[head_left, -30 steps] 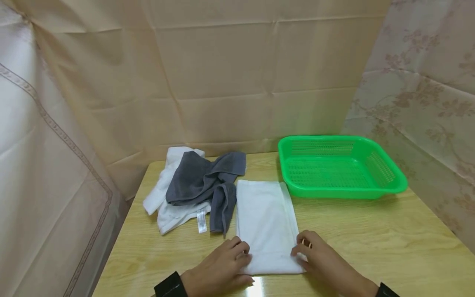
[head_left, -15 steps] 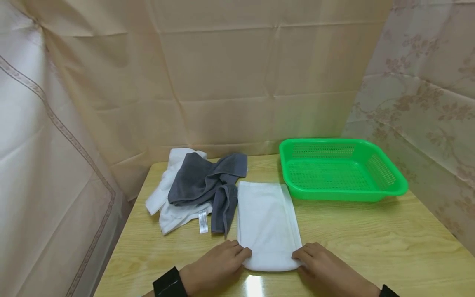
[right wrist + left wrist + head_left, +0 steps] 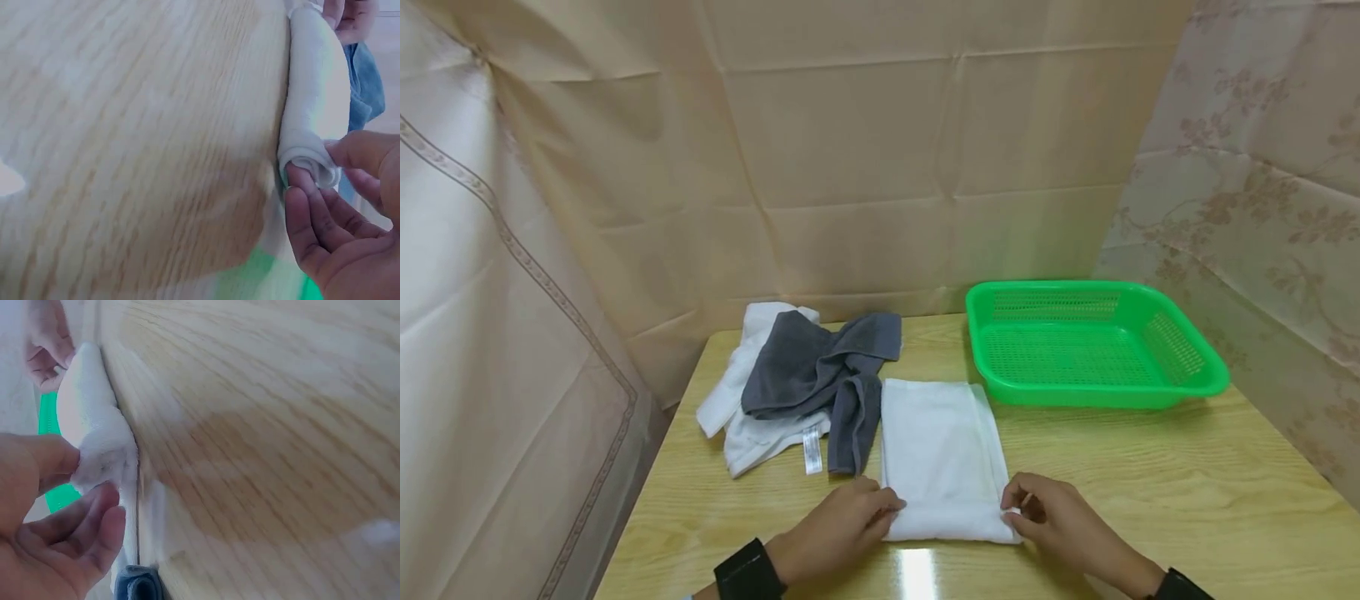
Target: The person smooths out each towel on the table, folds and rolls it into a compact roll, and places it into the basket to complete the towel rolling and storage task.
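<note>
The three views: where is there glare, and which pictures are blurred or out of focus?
Head view: sharp, with a bright glare patch on the table just in front of the white towel. Left wrist view: soft, wood grain smeared, left hand blurred up close. Right wrist view: likewise hazy, the rolled towel edge and right hand out of focus.

The light wooden worktop [image 3: 1150,475] carries a green plastic mesh basket [image 3: 1093,343] at its far right, crumpled grey and white towels [image 3: 797,379] far left, and a folded white towel [image 3: 942,458] by the near edge.

White towel [image 3: 942,450], folded long, flat on table, near end rolled up
</note>
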A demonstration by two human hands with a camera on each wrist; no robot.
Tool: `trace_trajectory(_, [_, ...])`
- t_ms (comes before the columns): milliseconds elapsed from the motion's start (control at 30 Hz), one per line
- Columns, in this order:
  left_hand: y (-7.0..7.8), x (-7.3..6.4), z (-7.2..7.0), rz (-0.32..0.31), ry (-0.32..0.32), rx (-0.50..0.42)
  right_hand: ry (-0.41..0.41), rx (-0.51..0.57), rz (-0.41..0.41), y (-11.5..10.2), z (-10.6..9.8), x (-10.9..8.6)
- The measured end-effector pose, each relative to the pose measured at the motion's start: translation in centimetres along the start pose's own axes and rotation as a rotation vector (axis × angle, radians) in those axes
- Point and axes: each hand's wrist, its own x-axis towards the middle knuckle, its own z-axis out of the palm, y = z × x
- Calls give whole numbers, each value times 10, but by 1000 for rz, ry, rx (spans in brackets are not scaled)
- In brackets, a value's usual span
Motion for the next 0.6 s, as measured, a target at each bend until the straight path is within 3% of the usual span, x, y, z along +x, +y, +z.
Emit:
trace_trajectory(67, [-1,-1,1,35,66,58,31,-46,-31,0,2,1])
trace_trajectory(167, [-3,-3,3,102,124,72,115,-220,-210,2,5,1])
trace_trajectory(300, [-4,-4,6,175,116,114,201,-446,-439,4,9,-3])
trace_trajectory(467, [-1,-5,5,171,44,204,156,-535,-519,1,7,-9])
trace_trajectory(600, [3,-2,6,154,57,282,149,-590,-551,-2,6,-6])
